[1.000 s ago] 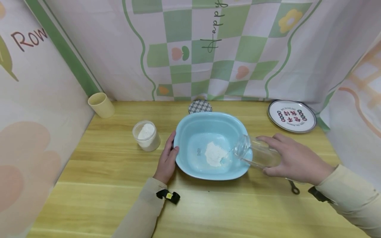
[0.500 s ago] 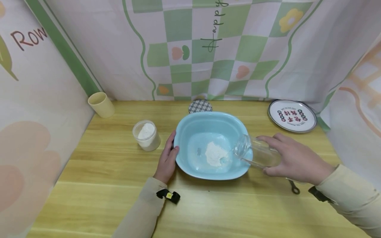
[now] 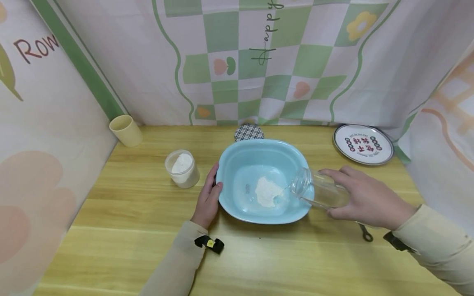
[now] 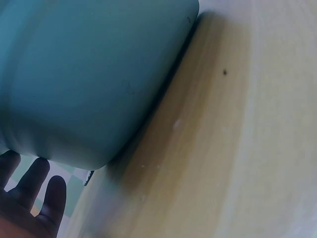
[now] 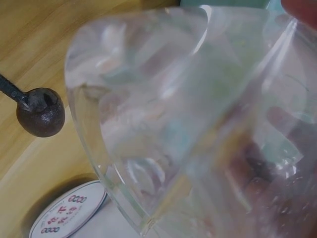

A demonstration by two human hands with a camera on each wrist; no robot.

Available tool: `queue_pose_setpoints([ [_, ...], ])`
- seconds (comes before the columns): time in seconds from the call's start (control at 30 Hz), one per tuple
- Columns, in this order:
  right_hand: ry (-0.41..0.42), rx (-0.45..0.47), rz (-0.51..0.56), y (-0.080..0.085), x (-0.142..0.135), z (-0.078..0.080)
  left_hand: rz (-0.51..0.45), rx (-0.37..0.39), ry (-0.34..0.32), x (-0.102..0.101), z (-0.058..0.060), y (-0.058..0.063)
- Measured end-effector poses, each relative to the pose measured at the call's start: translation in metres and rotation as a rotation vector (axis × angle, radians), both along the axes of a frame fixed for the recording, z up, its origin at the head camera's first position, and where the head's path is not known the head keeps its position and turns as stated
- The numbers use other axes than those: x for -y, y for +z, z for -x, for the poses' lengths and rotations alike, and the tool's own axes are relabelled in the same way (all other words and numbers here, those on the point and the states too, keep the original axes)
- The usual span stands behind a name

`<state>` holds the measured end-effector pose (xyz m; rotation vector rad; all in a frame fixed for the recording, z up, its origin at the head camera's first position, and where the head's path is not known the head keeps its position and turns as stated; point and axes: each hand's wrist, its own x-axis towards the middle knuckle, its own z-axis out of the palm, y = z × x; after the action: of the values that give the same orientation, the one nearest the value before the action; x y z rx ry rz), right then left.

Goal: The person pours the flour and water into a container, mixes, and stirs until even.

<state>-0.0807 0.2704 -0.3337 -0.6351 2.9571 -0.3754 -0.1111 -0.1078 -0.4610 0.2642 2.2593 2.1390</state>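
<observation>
A light blue basin (image 3: 264,149) stands on the table with a mound of white powder (image 3: 267,192) on its floor. My left hand (image 3: 207,201) holds the basin's left side, thumb by the rim; the left wrist view has its fingers (image 4: 53,198) at the outer wall. My right hand (image 3: 364,199) grips a clear glass jar (image 3: 326,192), tipped with its mouth over the basin's right rim. From that mouth a thin stream of clear liquid falls beside the powder. The right wrist view is mostly filled by the jar (image 5: 148,109).
Left of the basin stands an open clear tub of white powder (image 3: 183,170). A yellow cup (image 3: 126,130) is at the back left, a plaid coaster (image 3: 249,132) behind the basin, a printed plate (image 3: 363,144) at the back right. A dark ladle (image 5: 41,116) lies under the right forearm.
Both hands, the basin and the jar stay in nearly the same place. The thin stream keeps falling from the jar, and the wet patch at the powder's right edge looks slightly different.
</observation>
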Motion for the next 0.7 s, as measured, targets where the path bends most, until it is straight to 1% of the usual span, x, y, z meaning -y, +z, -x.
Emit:
queue_pose_setpoints([
  [0.4, 0.004, -0.008, 0.003, -0.0006, -0.0005, 0.0009, 0.006, 0.012, 0.005, -0.0009, -0.0004, 0.0011],
  [0.7, 0.014, -0.019, 0.003, -0.0017, -0.0002, 0.0012, 0.004, -0.013, 0.002, 0.0001, 0.0005, 0.0002],
])
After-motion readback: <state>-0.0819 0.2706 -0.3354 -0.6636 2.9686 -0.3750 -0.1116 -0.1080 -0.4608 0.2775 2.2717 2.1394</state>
